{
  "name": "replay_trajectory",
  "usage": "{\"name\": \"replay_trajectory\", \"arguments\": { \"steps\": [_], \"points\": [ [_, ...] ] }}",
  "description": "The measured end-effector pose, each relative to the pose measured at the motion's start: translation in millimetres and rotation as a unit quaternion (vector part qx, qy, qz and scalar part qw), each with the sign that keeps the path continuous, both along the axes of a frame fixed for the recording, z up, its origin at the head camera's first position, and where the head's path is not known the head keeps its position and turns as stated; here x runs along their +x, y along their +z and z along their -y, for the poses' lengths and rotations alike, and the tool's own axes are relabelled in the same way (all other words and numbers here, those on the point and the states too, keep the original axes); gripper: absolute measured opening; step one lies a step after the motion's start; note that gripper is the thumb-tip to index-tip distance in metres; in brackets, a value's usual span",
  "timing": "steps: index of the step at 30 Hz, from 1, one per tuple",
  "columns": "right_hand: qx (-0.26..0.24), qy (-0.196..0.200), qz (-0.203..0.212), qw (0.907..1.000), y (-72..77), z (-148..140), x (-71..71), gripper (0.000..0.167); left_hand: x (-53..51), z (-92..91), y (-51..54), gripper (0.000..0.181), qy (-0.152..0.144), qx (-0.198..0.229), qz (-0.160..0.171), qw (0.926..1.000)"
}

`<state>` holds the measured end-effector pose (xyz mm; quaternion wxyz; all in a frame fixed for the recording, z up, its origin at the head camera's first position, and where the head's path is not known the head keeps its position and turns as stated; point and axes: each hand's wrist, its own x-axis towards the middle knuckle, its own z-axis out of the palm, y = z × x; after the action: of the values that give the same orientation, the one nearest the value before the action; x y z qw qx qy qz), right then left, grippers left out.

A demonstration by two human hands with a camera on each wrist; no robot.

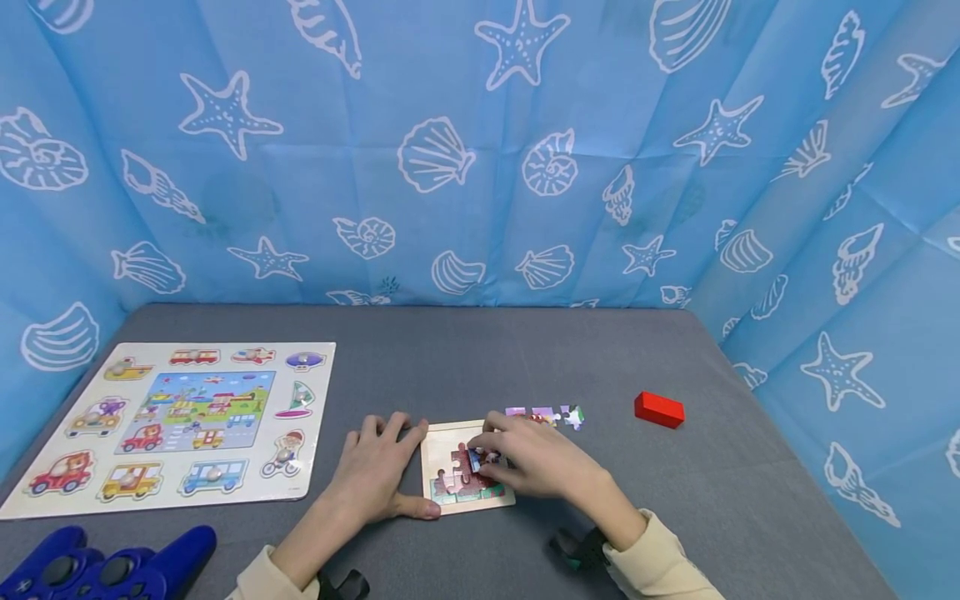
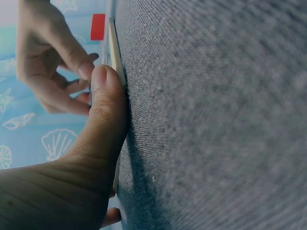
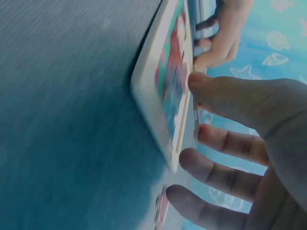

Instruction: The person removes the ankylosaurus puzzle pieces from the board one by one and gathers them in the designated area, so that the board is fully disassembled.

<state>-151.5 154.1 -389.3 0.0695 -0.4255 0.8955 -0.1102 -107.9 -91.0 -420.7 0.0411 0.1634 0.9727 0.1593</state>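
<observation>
A small wooden puzzle tray (image 1: 444, 432) lies on the table, with jigsaw pieces (image 1: 465, 479) fitted along its bottom and middle. My left hand (image 1: 378, 475) holds the tray's left side, thumb at the near corner and index finger at the far corner. Over the tray's right part, my right hand (image 1: 536, 454) pinches a puzzle piece (image 1: 482, 457) between thumb and fingers. That thin puzzle piece (image 3: 195, 112) is seen edge-on in the right wrist view, above the tray surface. Several loose pieces (image 1: 543, 414) lie just beyond the right hand.
A large knob puzzle board (image 1: 315, 433) with vehicle pieces lies at the left. A blue game controller (image 1: 112, 567) is at the near left edge. To the right sits a red block (image 1: 659, 409). A blue shell-patterned curtain (image 1: 480, 208) stands behind the grey table (image 1: 750, 500).
</observation>
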Motion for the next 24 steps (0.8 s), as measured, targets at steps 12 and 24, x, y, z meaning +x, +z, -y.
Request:
{"name": "replay_trajectory", "arguments": {
  "steps": [12, 24],
  "points": [
    [-0.002, -0.031, -0.013, 0.9994, -0.7, -26.4, 1.1, 0.024, -0.1, -0.6, 0.4, 0.112, 0.003, 0.004, -0.005, 1.0],
    [0.013, -0.054, -0.008, 0.9984, -6.4, -37.9, -1.4, 0.029, 0.8, -0.8, 0.9, 0.111, 0.004, 0.004, -0.004, 1.0]
  ]
}}
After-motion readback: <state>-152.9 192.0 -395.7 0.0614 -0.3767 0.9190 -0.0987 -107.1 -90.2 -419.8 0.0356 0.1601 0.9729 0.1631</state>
